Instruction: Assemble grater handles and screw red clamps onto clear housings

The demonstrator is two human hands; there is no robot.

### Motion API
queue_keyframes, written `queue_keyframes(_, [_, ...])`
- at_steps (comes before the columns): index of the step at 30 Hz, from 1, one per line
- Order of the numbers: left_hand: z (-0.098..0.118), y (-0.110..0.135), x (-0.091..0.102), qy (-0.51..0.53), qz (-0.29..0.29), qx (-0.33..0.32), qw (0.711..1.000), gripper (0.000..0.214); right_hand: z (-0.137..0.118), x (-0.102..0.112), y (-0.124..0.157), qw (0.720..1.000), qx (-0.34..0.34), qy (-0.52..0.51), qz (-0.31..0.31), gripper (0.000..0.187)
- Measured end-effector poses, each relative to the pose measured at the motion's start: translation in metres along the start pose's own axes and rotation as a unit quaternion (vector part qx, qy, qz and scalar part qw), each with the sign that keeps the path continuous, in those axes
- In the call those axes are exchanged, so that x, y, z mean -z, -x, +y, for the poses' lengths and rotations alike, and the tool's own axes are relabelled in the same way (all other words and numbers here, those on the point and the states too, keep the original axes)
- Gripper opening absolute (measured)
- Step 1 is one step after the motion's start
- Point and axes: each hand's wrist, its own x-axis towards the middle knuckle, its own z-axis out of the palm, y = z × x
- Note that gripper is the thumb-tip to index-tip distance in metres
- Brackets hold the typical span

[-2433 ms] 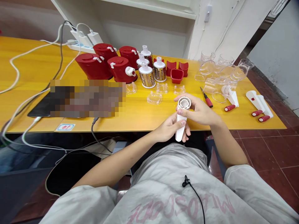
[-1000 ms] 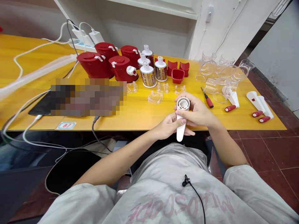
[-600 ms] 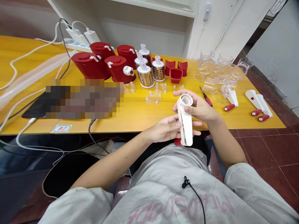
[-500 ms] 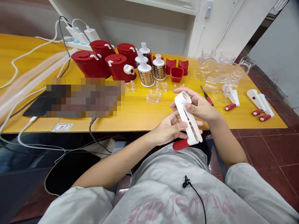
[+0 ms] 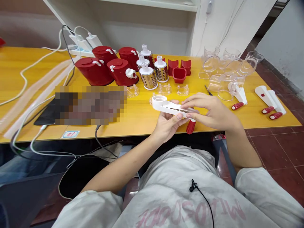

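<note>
A white crank handle [image 5: 171,108] with a round socket at one end and a red grip [image 5: 191,126] at the other is between my hands, just above the table's front edge. My left hand [image 5: 167,125] grips it from below, the thumb against its near side. Over the grip end lies my right hand [image 5: 209,110], fingers stretched along the arm and its thumb side touching the near edge. The crank's hollow side, with ribs inside, faces up. Part of a clear plastic ring piece [image 5: 151,100] shows behind the socket.
Red grater bodies [image 5: 93,71], metal grating drums [image 5: 148,78] and red pushers [image 5: 179,75] stand at the back. Clear plastic hoppers [image 5: 225,82] and more crank handles [image 5: 266,98] lie to the right, near a screwdriver [image 5: 209,91]. A phone [image 5: 45,110] and cables occupy the left.
The crank handle has turned from steep to nearly level, its socket now pointing left and its red grip to the right. My right hand has moved from the socket end to the grip end.
</note>
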Motion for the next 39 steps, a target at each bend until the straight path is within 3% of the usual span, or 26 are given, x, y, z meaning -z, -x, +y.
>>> queue_keyframes(13, [0.0, 0.004, -0.001, -0.026, 0.013, -0.014, 0.999, 0.081, 0.007, 0.0, -0.002, 0.998, 0.052, 0.037, -0.026, 0.043])
queue_keyframes(25, [-0.002, 0.001, 0.001, -0.034, 0.007, -0.029, 0.999, 0.089, 0.005, -0.014, -0.005, 0.999, -0.025, -0.016, 0.032, 0.046])
queue_keyframes(39, [-0.006, -0.001, 0.003, -0.07, 0.014, -0.049, 0.996, 0.091, 0.002, -0.062, -0.012, 0.984, -0.072, -0.133, 0.098, 0.043])
